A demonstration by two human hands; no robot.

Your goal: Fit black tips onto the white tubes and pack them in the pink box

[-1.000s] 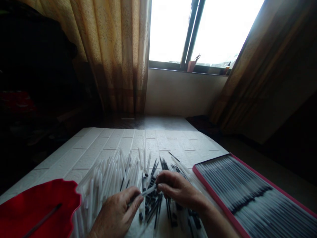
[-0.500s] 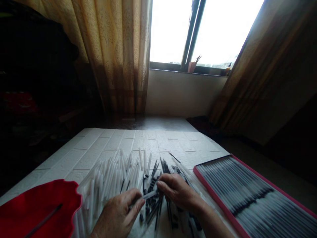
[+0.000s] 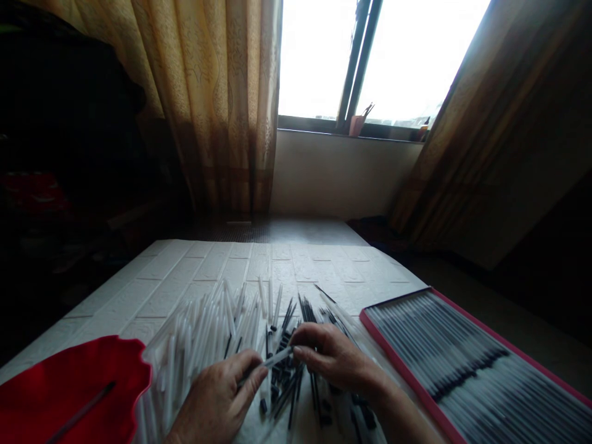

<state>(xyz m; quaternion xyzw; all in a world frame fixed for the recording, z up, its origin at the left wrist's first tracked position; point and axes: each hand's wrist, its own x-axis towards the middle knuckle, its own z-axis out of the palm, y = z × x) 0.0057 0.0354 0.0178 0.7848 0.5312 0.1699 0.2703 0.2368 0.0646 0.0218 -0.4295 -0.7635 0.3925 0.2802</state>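
A clear plastic tube is pinched between the thumb and fingers of my left hand. At its other end, the fingertips of my right hand are closed on it. Under and behind my hands lie black caps and thin dark refills. Many clear tubes are heaped beyond and left of my left hand. To the right, a pink-edged box holds rows of filled pens.
A red scalloped tray with one pen in it sits at the lower left of the white brick-patterned table. Beyond are curtains, a window and a pink cup on the sill.
Both hands have shifted very slightly, and the tube between them has tilted up a little at its right end. The grip of both hands looks the same.
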